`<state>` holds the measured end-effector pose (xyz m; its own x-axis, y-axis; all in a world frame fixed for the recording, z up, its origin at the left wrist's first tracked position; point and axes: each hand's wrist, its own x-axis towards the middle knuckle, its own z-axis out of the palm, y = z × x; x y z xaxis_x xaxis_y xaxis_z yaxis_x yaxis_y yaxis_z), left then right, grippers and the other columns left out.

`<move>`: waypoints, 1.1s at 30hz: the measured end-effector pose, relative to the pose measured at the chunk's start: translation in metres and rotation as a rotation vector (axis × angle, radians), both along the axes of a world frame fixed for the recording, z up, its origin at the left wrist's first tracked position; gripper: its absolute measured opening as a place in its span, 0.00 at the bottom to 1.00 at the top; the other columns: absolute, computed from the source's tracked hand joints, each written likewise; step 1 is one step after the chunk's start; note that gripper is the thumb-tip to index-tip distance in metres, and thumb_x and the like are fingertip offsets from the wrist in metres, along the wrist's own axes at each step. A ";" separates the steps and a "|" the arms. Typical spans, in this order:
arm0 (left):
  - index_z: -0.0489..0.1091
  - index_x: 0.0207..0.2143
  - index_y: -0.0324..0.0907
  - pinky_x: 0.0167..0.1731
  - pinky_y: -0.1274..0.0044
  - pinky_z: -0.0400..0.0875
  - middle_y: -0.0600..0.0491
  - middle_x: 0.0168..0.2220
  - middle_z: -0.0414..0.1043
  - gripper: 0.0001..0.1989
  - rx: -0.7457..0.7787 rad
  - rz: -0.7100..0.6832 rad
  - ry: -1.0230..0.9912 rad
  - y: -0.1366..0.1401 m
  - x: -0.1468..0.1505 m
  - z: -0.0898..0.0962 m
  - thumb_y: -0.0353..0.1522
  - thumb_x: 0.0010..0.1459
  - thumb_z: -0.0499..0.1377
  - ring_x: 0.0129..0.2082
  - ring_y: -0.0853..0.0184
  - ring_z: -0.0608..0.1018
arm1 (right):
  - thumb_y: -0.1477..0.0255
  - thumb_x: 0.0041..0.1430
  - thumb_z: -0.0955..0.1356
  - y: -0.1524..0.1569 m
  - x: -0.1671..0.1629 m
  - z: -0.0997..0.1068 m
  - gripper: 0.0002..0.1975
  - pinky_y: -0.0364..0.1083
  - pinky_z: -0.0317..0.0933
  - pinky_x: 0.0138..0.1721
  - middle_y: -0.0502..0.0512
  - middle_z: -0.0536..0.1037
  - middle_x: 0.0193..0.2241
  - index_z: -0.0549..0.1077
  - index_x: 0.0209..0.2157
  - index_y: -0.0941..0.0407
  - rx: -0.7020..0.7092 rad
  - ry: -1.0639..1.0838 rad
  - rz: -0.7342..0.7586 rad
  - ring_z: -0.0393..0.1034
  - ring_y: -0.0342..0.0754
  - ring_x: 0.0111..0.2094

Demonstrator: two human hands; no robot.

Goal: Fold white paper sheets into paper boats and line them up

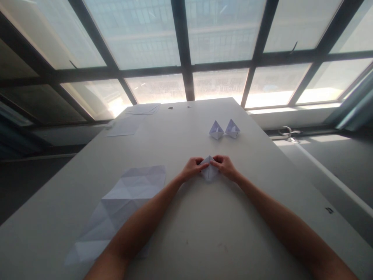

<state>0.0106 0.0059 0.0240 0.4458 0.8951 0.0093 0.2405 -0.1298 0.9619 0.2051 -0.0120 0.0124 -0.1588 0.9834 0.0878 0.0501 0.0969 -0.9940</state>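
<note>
A small folded piece of white paper, diamond-shaped with a crease down its middle, is held just over the table. My left hand pinches its left side, thumb on the front face. On the right side my right hand grips it the same way, fingers behind and partly hidden. Beyond my hands stand two finished-looking paper boats with pointed peaks, side by side. A large creased sheet of paper lies to the left, partly covered by my left forearm.
The white table stretches away toward large windows. Flat white sheets lie at its far left, with more paper behind them. A round dark hole shows near the far edge. A pale rail runs beyond the right edge.
</note>
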 end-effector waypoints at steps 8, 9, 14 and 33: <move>0.73 0.26 0.36 0.20 0.82 0.58 0.57 0.21 0.64 0.25 0.013 -0.002 -0.004 0.000 0.002 0.001 0.52 0.53 0.61 0.22 0.73 0.66 | 0.55 0.47 0.73 -0.001 0.000 0.004 0.19 0.42 0.54 0.23 0.51 0.73 0.22 0.75 0.26 0.59 0.004 -0.045 -0.008 0.62 0.43 0.23; 0.73 0.26 0.36 0.20 0.82 0.58 0.57 0.21 0.64 0.25 0.014 0.000 -0.006 0.000 0.002 0.000 0.52 0.53 0.61 0.22 0.73 0.65 | 0.55 0.47 0.73 0.000 0.001 0.004 0.19 0.42 0.54 0.23 0.51 0.73 0.22 0.75 0.27 0.59 0.002 -0.045 -0.010 0.62 0.43 0.23; 0.73 0.26 0.36 0.20 0.82 0.58 0.57 0.21 0.64 0.26 0.010 0.028 -0.018 0.002 0.004 -0.002 0.53 0.52 0.61 0.22 0.73 0.65 | 0.54 0.48 0.73 0.002 0.002 0.001 0.19 0.42 0.54 0.23 0.50 0.73 0.22 0.76 0.27 0.58 -0.006 -0.037 -0.014 0.62 0.42 0.22; 0.77 0.26 0.37 0.20 0.81 0.61 0.55 0.21 0.68 0.26 -0.008 0.195 -0.118 0.002 0.004 -0.002 0.53 0.50 0.64 0.21 0.72 0.67 | 0.55 0.47 0.73 0.005 0.003 0.000 0.19 0.42 0.53 0.24 0.49 0.72 0.21 0.74 0.26 0.57 -0.013 0.014 -0.086 0.61 0.43 0.23</move>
<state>0.0143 0.0080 0.0221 0.2604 0.9645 0.0437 0.1458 -0.0840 0.9857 0.2080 -0.0069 0.0121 -0.0729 0.9944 0.0764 0.0436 0.0797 -0.9959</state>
